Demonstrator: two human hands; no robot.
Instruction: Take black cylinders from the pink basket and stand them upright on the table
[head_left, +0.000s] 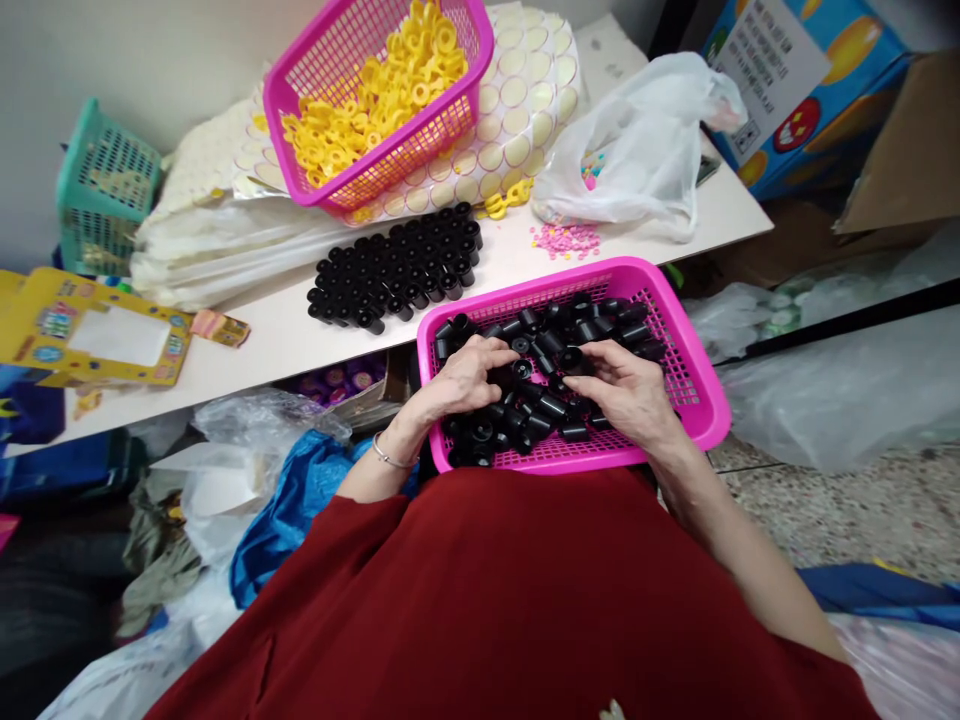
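A pink basket (709, 395) of loose black cylinders (536, 425) rests in front of my body. My left hand (474, 373) reaches in at the left, its fingers curled round a black cylinder (523, 370). On the right, my right hand (622, 388) pinches another black cylinder (571, 360) between thumb and fingers. Beyond the basket, many black cylinders (394, 265) stand upright in close rows on the white table (277, 335).
Behind the rows sits a pink basket (375, 170) of yellow rings. A white plastic bag (637, 140) and small pink beads (565, 240) lie to its right. A yellow box (112, 325) is at the left, a blue carton (810, 90) at the back right.
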